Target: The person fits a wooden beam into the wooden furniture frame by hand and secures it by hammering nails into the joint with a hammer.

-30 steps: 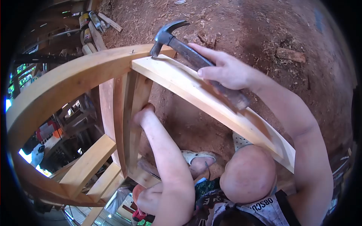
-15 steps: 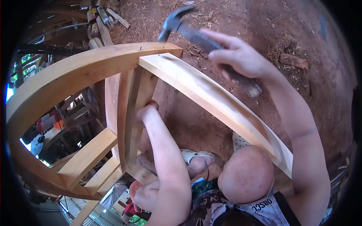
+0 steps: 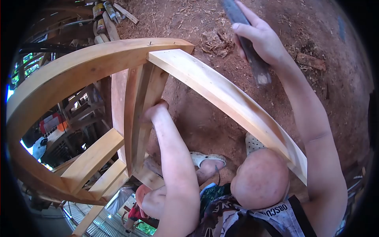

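My right hand (image 3: 262,41) grips a hammer (image 3: 254,63) by its dark handle, raised above the frame; the hammer's head is cut off by the top edge of the view. Below it, a curved wooden rail (image 3: 114,49) of a chair-like frame carries a nail (image 3: 150,43) standing partly out of the wood near the joint. A second nail (image 3: 174,43) sits farther along toward the rail's end. My left hand (image 3: 156,110) is closed around the upright wooden post (image 3: 154,85) under that joint, its fingers mostly hidden behind the wood. A wide curved armrest (image 3: 221,94) runs from the joint toward my body.
Reddish dirt floor (image 3: 189,19) with wood shavings lies beyond the frame. A wood offcut (image 3: 311,62) rests on it at right. Cans (image 3: 98,12) and scrap wood stand at upper left. Crossbars (image 3: 92,160) span the frame's lower left. My shoe (image 3: 201,158) is below.
My right hand has lifted the hammer up and away from the nails, taking its head out of view. My left hand stays on the post.
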Demonstrator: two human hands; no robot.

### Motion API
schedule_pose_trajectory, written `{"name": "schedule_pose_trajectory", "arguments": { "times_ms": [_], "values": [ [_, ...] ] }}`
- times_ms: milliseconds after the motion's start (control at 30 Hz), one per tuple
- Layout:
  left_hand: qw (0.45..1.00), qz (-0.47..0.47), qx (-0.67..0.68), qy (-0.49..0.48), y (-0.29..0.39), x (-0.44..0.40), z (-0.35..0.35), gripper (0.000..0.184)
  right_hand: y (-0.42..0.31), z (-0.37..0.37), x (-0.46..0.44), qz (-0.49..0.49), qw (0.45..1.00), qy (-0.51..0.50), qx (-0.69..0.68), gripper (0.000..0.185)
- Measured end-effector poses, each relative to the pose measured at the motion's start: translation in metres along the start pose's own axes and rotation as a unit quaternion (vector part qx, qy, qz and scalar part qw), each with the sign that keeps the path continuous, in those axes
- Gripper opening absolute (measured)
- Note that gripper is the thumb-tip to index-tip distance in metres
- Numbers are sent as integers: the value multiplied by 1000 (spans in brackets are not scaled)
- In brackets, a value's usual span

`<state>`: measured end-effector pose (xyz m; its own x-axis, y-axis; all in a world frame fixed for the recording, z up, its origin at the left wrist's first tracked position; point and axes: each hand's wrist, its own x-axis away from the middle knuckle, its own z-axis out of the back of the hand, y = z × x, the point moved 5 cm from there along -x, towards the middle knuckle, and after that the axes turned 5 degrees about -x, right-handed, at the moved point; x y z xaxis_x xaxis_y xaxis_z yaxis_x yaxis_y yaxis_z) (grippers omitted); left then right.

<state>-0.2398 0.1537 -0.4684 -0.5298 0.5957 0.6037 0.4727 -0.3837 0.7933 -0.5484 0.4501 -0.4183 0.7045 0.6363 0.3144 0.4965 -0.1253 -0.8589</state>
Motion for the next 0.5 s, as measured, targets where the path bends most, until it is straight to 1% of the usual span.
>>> {"name": "schedule_pose_trajectory", "arguments": {
  "times_ms": [67,100,133,167,200,300,333,400,433,500],
  "values": [
    [1000,1,4,6,-1,8,1,66,6,-6,5,3,1000,11,-12,74],
    [1000,3,11,8,-2,17,0,67,15,-24,15,-57,993,-87,63,74],
    [1000,1,13,5,-1,25,-1,67,24,-39,26,-115,967,-184,136,75],
    [1000,2,14,4,-1,31,-2,68,24,-43,29,-134,966,-188,116,74],
    [1000,2,14,4,-1,38,-2,69,22,-39,28,-129,966,-190,116,74],
    [1000,21,11,-3,-1,23,0,66,16,-22,19,-71,993,-99,7,73],
    [999,30,4,-9,-3,12,1,65,8,-25,20,-30,997,-72,15,72],
    [998,52,-25,-35,-8,-10,2,64,14,-35,28,-104,983,-148,22,71],
    [995,56,-56,-52,-7,-26,5,64,9,-42,30,-90,981,-171,27,71],
    [978,62,-167,-104,-11,-45,12,64,6,-51,41,-144,974,-167,40,73]
  ]
}}
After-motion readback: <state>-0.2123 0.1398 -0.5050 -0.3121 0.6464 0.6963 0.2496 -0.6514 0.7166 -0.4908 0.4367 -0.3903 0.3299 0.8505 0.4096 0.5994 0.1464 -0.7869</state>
